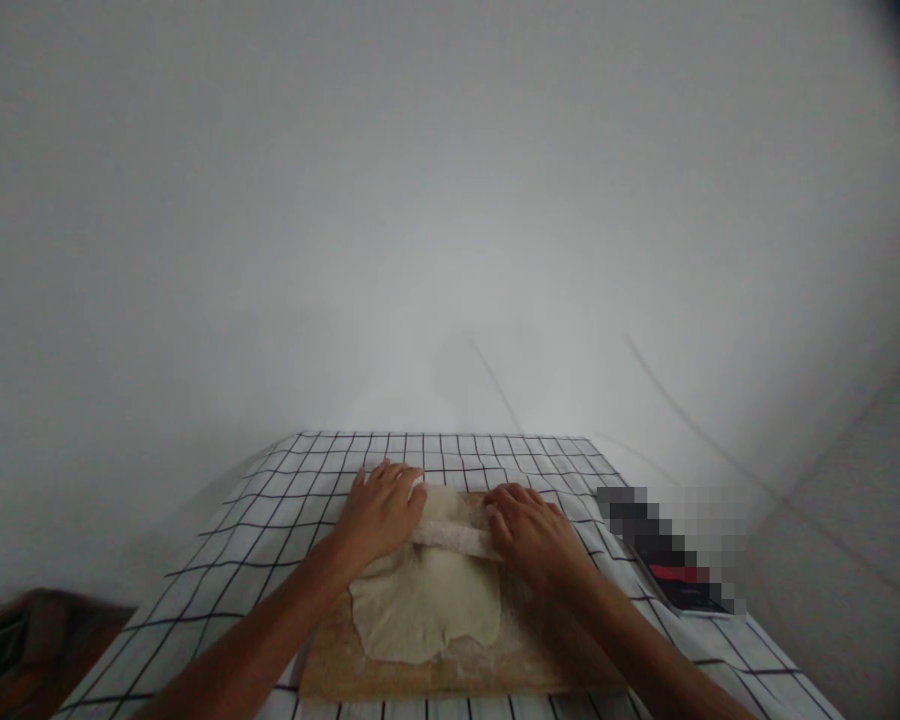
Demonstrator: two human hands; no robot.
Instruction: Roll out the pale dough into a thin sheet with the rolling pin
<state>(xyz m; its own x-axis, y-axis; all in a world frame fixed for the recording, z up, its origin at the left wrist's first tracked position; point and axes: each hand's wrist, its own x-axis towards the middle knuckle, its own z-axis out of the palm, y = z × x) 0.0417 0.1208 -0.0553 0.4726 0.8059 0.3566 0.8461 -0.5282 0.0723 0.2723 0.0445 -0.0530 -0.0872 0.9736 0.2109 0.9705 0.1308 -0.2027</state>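
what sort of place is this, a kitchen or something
Probably a home kitchen: a sheet of dough lies on a floured wooden board, a rolling pin sits under the left hand and right hand, and a checked tablecloth covers the surface.

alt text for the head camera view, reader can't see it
The left hand and right hand press a floured rolling pin over flattened dough on a wooden board. It lies on a checked cloth before a plain white wall.

A black-checked white tablecloth (270, 500) meets a plain wall (420, 200); a dark, red-marked object (682, 585) lies right.
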